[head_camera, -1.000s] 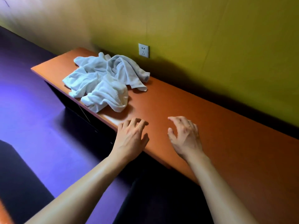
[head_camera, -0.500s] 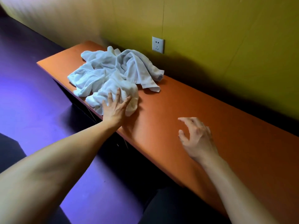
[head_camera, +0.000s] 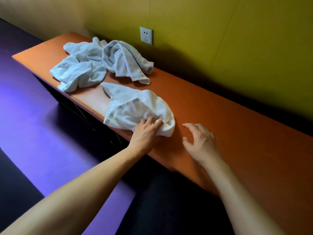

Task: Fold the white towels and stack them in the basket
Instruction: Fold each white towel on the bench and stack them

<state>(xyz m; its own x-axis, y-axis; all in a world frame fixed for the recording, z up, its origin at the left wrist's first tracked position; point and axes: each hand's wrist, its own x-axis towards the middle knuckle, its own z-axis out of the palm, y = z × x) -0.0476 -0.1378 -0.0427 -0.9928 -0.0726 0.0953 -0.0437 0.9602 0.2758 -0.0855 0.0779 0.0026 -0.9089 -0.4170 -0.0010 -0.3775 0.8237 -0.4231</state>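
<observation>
Since the earlier frame, one crumpled white terry towel (head_camera: 137,109) has been pulled away from the heap and now lies alone at the centre of the frame, near the front edge of the long orange wooden desk (head_camera: 237,126). The left hand (head_camera: 145,133) grips this towel at its lower right end, fingers curled into the bunched cloth, with the forearm reaching in from the lower left of the frame. The right hand (head_camera: 199,141) hovers just right of the towel, apart from it, fingers spread and loosely bent, holding nothing. The remaining pile of rumpled white towels (head_camera: 101,63) sits in the upper left part of the frame, toward the far end of the desk, separated from the pulled towel by a strip of bare desk. A white wall socket (head_camera: 146,35) is set in the yellow-green wall (head_camera: 237,39) above the pile. A purple-lit floor (head_camera: 33,124) fills the left side of the frame.
</observation>
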